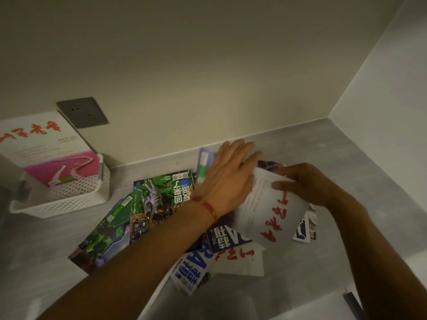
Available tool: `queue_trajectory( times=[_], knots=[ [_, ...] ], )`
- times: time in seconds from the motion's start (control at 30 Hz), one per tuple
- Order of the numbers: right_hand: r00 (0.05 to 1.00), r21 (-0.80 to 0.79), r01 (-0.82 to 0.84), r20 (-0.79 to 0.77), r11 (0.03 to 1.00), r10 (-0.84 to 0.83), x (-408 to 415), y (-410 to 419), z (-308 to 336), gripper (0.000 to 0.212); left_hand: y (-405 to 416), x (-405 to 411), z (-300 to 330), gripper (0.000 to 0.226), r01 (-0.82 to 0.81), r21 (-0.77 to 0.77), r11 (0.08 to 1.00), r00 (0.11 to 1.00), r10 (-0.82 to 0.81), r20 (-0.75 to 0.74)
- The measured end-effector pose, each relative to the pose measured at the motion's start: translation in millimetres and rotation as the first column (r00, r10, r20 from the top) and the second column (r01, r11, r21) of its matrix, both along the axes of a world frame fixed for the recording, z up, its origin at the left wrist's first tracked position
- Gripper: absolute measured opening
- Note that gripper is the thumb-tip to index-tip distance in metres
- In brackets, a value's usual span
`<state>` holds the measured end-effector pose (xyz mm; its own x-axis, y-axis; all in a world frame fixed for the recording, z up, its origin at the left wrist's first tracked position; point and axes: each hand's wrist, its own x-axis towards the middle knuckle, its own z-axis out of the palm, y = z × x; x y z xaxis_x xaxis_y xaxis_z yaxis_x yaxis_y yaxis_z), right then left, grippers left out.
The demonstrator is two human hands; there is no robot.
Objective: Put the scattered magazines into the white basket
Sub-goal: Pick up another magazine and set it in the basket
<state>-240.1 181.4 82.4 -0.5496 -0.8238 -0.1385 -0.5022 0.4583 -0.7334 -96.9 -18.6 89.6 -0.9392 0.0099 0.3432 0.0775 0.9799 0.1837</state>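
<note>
Two hands: right hand (307, 183) pinches white magazine (270, 213); left hand (231, 176) flat beside.

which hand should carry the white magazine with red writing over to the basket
Probably the right hand: it already pinches the white magazine. The left hand only rests flat on it, though the white basket lies leftward.

A grey wall socket (82, 112) sits on the beige wall (208, 65) (above the grey countertop (346, 153)).

Prob. a home: grey counter (346, 144) in wall corner, w/ wall socket (82, 112).
</note>
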Motion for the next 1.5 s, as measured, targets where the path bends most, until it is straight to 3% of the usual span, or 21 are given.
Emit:
queue_trajectory(
  times=[0.07, 0.13, 0.2, 0.3, 0.37, 0.43, 0.53, 0.63, 0.67, 0.73, 0.87, 0.93, 1.0, 1.07, 1.2, 1.27, 1.33, 1.5],
  knots=[
    [0.985, 0.037, -0.168, -0.041, 0.985, 0.170, 1, -19, 11, 0.013, -6, -8, 4, 0.055, 0.021, -0.137, 0.990, 0.971, 0.013, 0.241],
    [0.972, 0.048, -0.232, -0.033, 0.971, 0.234, 2, -34, 15, 0.004, -17, -6, 6, 0.034, -0.008, -0.032, 0.999, 0.910, 0.021, 0.415],
    [0.990, -0.017, -0.139, 0.025, 0.990, 0.139, 6, -38, 14, 0.013, -31, 7, 1, 0.023, -0.122, 0.156, 0.980, 0.892, 0.039, 0.450],
    [0.965, -0.258, 0.235, 0.180, 0.937, -0.192, 12, -32, -5, 0.046, -53, 41, -13, 0.019, -0.290, 0.280, 0.915, 0.929, 0.200, 0.311],
    [0.793, -0.284, 0.566, 0.445, 0.774, -0.416, 23, -41, -28, 0.048, -73, 66, -19, 0.013, -0.400, 0.475, 0.784, 0.915, 0.311, 0.257],
    [0.557, -0.072, 0.704, 0.673, 0.706, -0.487, 47, -67, -54, 0.041, -95, 92, -21, 0.013, -0.475, 0.629, 0.615, 0.877, 0.393, 0.278],
    [0.426, 0.047, 0.582, 0.833, 0.812, -0.353, 112, -119, -87, 0.037, -123, 131, -17, 0.016, -0.449, 0.804, 0.391, 0.867, 0.408, 0.285],
    [0.193, 0.009, 0.586, 0.970, 0.810, -0.150, 168, -172, -95, 0.035, -150, 171, -8, 0.020, -0.389, 0.874, 0.292, 0.866, 0.441, 0.238],
    [0.170, -0.021, 0.583, 0.981, 0.813, -0.097, 179, -188, -94, 0.036, -160, 185, -5, 0.021, -0.382, 0.888, 0.256, 0.862, 0.444, 0.244],
    [0.260, -0.091, 0.532, 0.964, 0.842, -0.061, 196, -218, -89, 0.041, -180, 211, -1, 0.024, -0.352, 0.924, 0.151, 0.866, 0.428, 0.260],
    [0.611, -0.220, 0.377, 0.789, 0.900, -0.063, 219, -265, -63, 0.035, -229, 263, 4, 0.027, -0.308, 0.951, 0.025, 0.827, 0.502, 0.255],
    [0.848, -0.251, 0.265, 0.520, 0.931, -0.101, 224, -293, -39, 0.027, -258, 284, 4, 0.028, -0.321, 0.947, -0.008, 0.766, 0.586, 0.265],
    [0.983, -0.265, 0.140, 0.150, 0.954, -0.103, 228, -327, -17, 0.024, -286, 301, 8, 0.024, -0.338, 0.941, 0.008, 0.726, 0.639, 0.255],
    [0.990, -0.305, 0.075, -0.091, 0.949, -0.107, 235, -362, 3, 0.023, -315, 313, 13, 0.020, -0.362, 0.924, 0.125, 0.719, 0.668, 0.191],
    [0.971, -0.361, 0.120, -0.151, 0.925, -0.185, 245, -426, 26, 0.022, -379, 327, 25, 0.015, -0.480, 0.806, 0.346, 0.660, 0.748, 0.071],
    [0.966, -0.359, 0.134, -0.160, 0.924, -0.202, 245, -453, 29, 0.022, -410, 327, 22, 0.016, -0.557, 0.736, 0.385, 0.623, 0.780, 0.064],
    [0.967, -0.347, 0.142, -0.152, 0.927, -0.206, 243, -475, 25, 0.020, -432, 324, 14, 0.012, -0.574, 0.749, 0.331, 0.610, 0.783, 0.121],
    [0.972, -0.283, 0.145, -0.141, 0.948, -0.190, 234, -509, 3, 0.028, -466, 311, -13, 0.016, -0.515, 0.857, 0.017, 0.571, 0.753, 0.328]
  ],
)
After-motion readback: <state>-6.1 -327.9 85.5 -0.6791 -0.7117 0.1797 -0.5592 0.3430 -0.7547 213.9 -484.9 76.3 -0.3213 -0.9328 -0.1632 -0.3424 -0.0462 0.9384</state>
